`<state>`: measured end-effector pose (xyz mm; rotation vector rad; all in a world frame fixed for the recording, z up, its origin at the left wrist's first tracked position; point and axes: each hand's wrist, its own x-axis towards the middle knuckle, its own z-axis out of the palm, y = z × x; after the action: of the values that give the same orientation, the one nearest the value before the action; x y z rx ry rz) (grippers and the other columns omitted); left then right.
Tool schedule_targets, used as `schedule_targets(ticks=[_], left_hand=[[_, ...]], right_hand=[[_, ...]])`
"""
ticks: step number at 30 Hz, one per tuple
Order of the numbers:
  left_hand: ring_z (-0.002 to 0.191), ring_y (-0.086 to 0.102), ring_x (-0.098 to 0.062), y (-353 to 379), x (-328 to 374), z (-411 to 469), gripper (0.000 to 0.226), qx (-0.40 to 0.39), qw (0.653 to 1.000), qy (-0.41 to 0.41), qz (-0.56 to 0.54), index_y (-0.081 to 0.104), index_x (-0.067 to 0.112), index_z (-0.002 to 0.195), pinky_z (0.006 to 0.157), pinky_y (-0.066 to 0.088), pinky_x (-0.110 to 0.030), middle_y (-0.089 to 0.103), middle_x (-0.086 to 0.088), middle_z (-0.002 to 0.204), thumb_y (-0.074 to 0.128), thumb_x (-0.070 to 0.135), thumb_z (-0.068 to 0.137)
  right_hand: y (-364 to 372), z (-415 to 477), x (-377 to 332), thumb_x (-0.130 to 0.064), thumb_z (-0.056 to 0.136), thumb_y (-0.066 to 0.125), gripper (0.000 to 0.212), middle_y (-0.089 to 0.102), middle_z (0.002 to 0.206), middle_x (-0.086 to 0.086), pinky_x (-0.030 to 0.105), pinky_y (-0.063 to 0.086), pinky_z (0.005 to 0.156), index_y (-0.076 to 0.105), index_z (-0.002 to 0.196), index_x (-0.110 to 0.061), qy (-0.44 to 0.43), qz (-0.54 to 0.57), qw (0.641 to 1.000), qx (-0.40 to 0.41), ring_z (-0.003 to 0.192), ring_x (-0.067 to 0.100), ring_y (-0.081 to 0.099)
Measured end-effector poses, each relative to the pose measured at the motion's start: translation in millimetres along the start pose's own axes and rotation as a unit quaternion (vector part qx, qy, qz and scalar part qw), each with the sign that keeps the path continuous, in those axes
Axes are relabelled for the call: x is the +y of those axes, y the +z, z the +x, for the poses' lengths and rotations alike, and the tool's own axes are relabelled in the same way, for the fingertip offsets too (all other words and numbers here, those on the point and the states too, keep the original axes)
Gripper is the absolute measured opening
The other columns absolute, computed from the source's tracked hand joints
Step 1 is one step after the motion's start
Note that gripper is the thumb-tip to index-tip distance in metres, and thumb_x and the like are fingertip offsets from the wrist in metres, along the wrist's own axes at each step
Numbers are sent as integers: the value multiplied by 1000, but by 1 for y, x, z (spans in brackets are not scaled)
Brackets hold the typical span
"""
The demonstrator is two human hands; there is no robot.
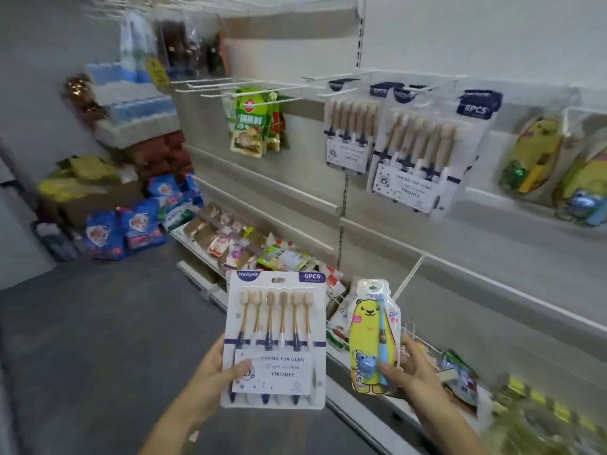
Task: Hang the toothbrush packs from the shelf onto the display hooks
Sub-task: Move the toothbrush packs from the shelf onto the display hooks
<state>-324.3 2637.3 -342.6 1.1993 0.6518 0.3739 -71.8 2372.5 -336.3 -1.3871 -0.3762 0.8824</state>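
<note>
Packs are held upright, low before the shelf [341,394]; the left hand [215,372] grips a six-brush pack [276,339] by its lower left edge, thumb on the front; the right hand [410,372] pinches a yellow bear toothbrush pack [371,336] near its lower end; above, two hung six-brush packs [417,152] dangle from white display hooks [377,78], beside hung yellow packs [538,152].

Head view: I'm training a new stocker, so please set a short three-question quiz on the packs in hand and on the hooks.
1. True or false: the left hand holds the six-brush pack.
2. What does the right hand hold? A: yellow bear pack. B: a bottle.
3. Fill in: the hanging six-brush packs are to the ___ of the green snack packets.
Key: 1 true; 2 A; 3 right.
</note>
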Motion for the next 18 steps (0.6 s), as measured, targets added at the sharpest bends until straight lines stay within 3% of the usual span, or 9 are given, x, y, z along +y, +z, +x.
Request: schedule_targets(ticks=[3,7,10,12,14,16,18], left_hand=[[116,68,-34,10,23,36,62,-37,999,20,-1,55,14,135,90,60,-46,69,-16,129,68,-9,79],[98,75,-15,38,56,88,57,-84,995,44,-10,60,22,123,72,62,-27,77,1,113,68,-6,74],[103,74,-18,58,81,123,66,-147,988,43,-16,61,26,125,78,63,-34,75,-3,120,89,14,67],[106,73,-26,71,96,139,97,-192,980,52,2,62,24,125,82,62,-42,75,-7,120,104,38,40],[103,74,-26,89,113,150,108,-226,972,59,5,63,20,123,84,61,-44,76,-7,116,104,45,27],[109,72,-29,106,130,156,104,-261,964,58,8,64,20,125,95,53,-52,74,-10,120,103,46,33],[116,68,-35,116,141,164,91,-291,954,73,-1,65,24,126,103,47,-58,70,-14,127,101,45,45]], right_hand=[[-12,6,-12,-3,85,72,54,75,112,17,51,61,73,49,131,-21,-23,-11,998,54,94,41,74],[-21,-4,-36,-13,77,84,62,76,107,16,42,58,61,50,129,-17,-55,-3,990,129,86,39,75],[-30,-18,-49,-2,85,74,51,75,106,18,31,54,53,51,128,-17,-85,5,977,197,78,32,74],[-31,-27,-61,-4,84,75,53,75,107,17,36,57,58,50,129,-15,-96,2,969,228,83,35,75],[-29,-36,-75,-19,73,87,68,75,110,15,48,59,70,50,130,-17,-114,-10,957,265,89,38,74],[-27,-46,-90,-25,67,92,78,74,113,15,61,58,81,49,132,-17,-130,-12,948,292,95,42,73],[-26,-54,-103,-20,72,86,70,74,113,16,57,60,77,49,131,-16,-158,-9,937,312,96,42,73]])
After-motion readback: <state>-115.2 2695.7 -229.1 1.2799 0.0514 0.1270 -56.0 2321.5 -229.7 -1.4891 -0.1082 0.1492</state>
